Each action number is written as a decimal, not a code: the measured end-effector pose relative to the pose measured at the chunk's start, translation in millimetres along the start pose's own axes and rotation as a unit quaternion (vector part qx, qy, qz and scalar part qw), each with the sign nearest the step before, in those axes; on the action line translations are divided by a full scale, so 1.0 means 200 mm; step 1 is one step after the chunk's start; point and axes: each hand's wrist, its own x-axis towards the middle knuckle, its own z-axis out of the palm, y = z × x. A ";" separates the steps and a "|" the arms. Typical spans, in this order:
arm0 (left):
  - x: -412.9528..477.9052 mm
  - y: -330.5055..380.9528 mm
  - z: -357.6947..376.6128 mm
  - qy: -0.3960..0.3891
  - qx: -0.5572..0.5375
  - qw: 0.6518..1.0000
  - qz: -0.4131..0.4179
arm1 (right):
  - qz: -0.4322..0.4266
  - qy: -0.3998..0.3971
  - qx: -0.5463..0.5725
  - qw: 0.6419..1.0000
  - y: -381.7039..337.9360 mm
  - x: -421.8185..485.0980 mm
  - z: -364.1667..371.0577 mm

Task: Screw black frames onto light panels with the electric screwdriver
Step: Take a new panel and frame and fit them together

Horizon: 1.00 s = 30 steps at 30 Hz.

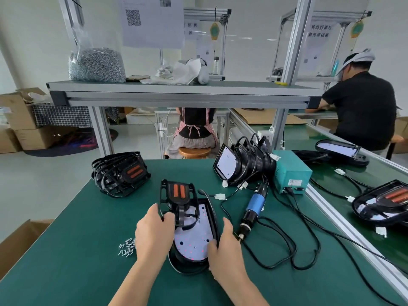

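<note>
The black frame (177, 195) leans tilted over the light panel (192, 241) midway along the worktop's (77, 239) near edge, your left hand (154, 235) gripping the frame, your right hand (223, 246) clasping the panel's rim, the electric screwdriver (254, 208) lying just beside it.

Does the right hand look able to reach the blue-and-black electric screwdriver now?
Probably yes: the blue-and-black electric screwdriver lies just beside the right hand, nothing between them, though it must first let go of the white light panel.
</note>
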 end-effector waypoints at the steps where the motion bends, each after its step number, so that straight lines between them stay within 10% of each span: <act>1: -0.02 0.00 0.00 -0.003 0.014 1.000 0.008 | 0.001 0.006 -0.001 1.000 0.01 0.00 0.01; 15: -0.26 0.05 -0.01 -0.031 0.272 0.951 0.140 | 0.002 0.044 0.098 0.994 0.02 0.01 0.00; 24: -0.03 -0.02 0.10 -0.049 0.131 0.990 0.017 | -0.001 0.011 0.071 0.997 0.08 0.04 -0.01; 30: 0.02 -0.12 0.17 -0.095 0.002 0.995 -0.028 | -0.138 0.170 -0.054 0.974 0.06 0.16 -0.12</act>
